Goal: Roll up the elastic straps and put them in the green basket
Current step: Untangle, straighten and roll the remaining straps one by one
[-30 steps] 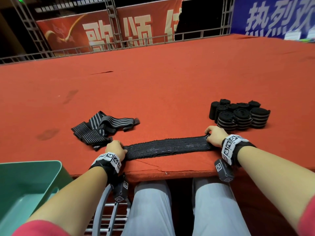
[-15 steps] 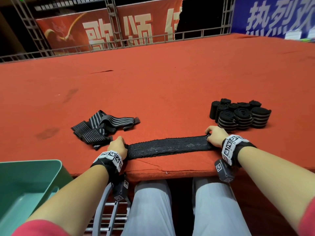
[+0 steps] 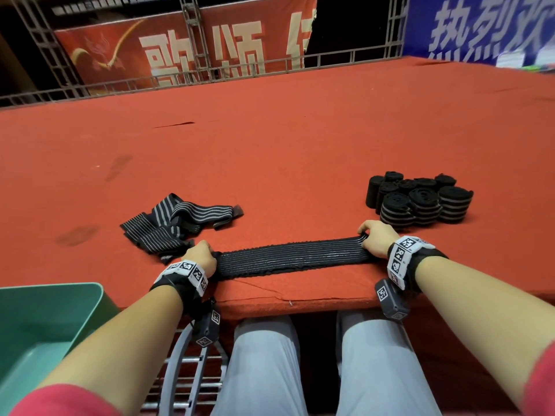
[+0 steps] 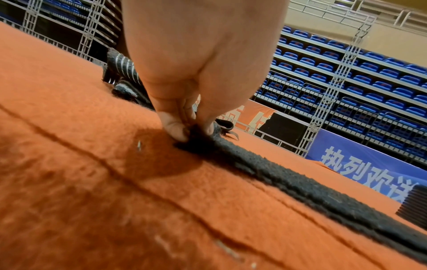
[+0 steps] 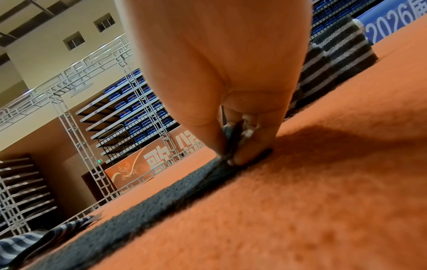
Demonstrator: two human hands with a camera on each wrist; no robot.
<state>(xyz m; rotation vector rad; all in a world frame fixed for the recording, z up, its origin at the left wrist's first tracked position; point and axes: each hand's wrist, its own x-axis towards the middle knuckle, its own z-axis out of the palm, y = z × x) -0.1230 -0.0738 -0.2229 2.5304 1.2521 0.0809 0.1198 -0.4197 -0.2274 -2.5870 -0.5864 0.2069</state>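
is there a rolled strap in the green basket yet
No, the part of the green basket seen in the head view holds nothing, and the rolled straps sit on the red table.

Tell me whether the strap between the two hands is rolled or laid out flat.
Flat. The strap lies stretched along the table's near edge, the left hand pinching one end and the right hand the other; no coil has started.

green basket (image 3: 90,298) cut off left | strap ends hidden under hands
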